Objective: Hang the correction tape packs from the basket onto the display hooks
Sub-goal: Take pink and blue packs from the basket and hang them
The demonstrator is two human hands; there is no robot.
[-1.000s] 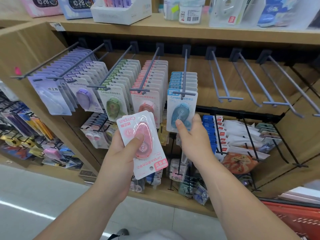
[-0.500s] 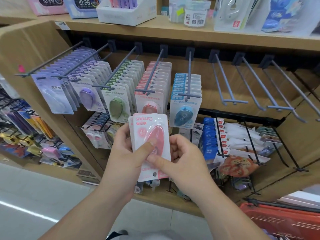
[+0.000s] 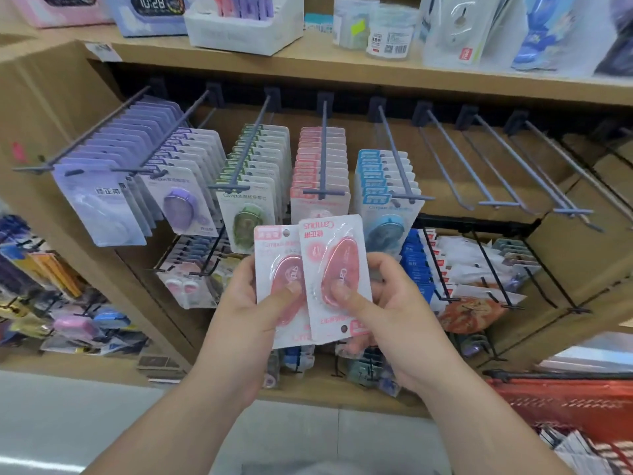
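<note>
Two hands, left hand [image 3: 239, 311] gripping rear pack [image 3: 274, 262], right hand [image 3: 394, 313] gripping front pack [image 3: 337, 252]

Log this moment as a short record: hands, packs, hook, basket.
left hand: holds left pack, pink, label at top
right hand: holds right pack, pink, upside down, hole at bottom
overlap: right pack in front of left pack
pink hook: carries a row of pink packs, behind both
basket: red, lower right

I read 10:28 on the clock [image 3: 150, 8] at upper left and Campus, upside down, on the front pink pack [image 3: 334, 269].
</note>
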